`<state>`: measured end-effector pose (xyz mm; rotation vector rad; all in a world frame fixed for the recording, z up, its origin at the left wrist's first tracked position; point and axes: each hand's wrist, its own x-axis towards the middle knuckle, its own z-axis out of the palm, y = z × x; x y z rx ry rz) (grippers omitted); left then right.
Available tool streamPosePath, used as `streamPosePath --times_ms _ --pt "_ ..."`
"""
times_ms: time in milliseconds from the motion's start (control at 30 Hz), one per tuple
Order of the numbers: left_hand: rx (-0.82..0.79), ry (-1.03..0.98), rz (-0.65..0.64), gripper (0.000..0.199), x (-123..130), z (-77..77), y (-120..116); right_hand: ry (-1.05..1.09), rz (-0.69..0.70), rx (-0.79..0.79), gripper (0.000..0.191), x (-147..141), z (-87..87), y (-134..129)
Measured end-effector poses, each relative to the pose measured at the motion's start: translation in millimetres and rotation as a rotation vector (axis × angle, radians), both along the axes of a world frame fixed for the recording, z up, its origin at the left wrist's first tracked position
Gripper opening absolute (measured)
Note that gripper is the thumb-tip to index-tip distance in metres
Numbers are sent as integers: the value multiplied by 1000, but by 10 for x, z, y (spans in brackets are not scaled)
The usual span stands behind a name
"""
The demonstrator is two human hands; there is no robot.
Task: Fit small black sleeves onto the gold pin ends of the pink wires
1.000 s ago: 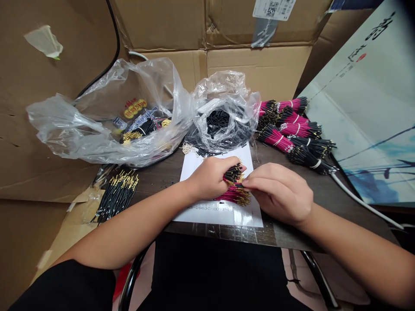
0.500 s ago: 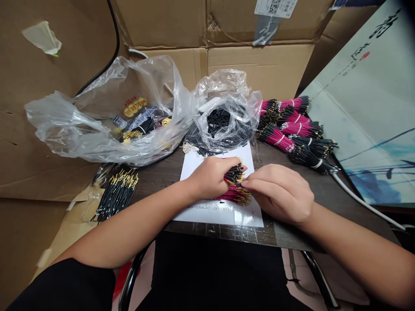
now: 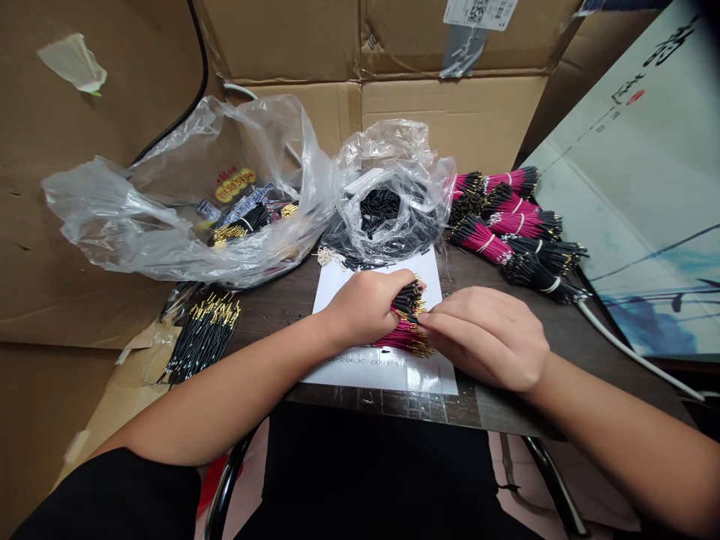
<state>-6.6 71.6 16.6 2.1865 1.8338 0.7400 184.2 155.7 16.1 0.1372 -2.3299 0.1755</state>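
My left hand (image 3: 365, 304) is closed round a bundle of wires (image 3: 409, 298) whose black-sleeved, gold-tipped ends point right, out of the fist. Thumb and fingers of my right hand (image 3: 489, 334) are pinched at those ends; a small black sleeve (image 3: 417, 319) shows in part at the fingertips. Directly below the fist, magenta wires (image 3: 402, 337) with gold tips rest over a white printed sheet (image 3: 331, 371). Whether they belong to the same bundle is hidden by the hand.
Behind the hands, a clear bag (image 3: 439, 191) holds many short black sleeves (image 3: 378, 211). A larger plastic bag (image 3: 112, 217) with tied wires stands left. Loose black wires (image 3: 205, 337) lie beside my left forearm. Tied magenta and black bundles (image 3: 520, 225) are piled right, by a leaning painted panel (image 3: 646, 247).
My right fingertips have shifted very slightly left against the wire ends, and the left fist has turned a little. Both grips look the same; everything else stays in place.
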Motion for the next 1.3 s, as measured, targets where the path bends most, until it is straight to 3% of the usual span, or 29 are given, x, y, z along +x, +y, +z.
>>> streamPosePath --times_ms 533,1067,1300 --pt "-36 155 54 19 4 -1 1 34 -40 -1 24 -41 -6 -11" --pt "-35 114 73 22 16 20 -5 18 2 -42 37 -32 -13 -5" --pt "-43 155 60 23 37 8 -21 1 -17 3 27 -54 10 -39"
